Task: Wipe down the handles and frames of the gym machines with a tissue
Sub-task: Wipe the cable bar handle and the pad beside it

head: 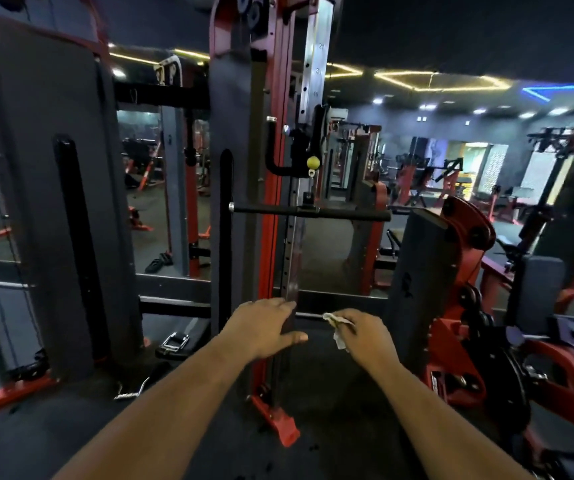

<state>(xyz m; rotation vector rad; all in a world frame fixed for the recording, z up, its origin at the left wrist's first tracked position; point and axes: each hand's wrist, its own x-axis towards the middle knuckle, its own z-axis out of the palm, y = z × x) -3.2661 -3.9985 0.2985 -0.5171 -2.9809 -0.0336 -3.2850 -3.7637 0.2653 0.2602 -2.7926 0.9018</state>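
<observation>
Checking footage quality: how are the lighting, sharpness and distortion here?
Head view: dim gym lit by ceiling strip lights; wide-angle lens bows the grey uprights at the left; the tissue in the right hand is soft; the left hand is clearer.

Left arm: reaching forward, bare forearm extended.
Left hand (264,327): lying palm down, fingers straight, thumb spread out to the side.
Right arm: reaching forward alongside.
Right hand (365,336): curling its fingers, pinching a tissue (336,323).

Bare forearms, no sleeves; left hand (264,327), right hand (365,336).
</observation>
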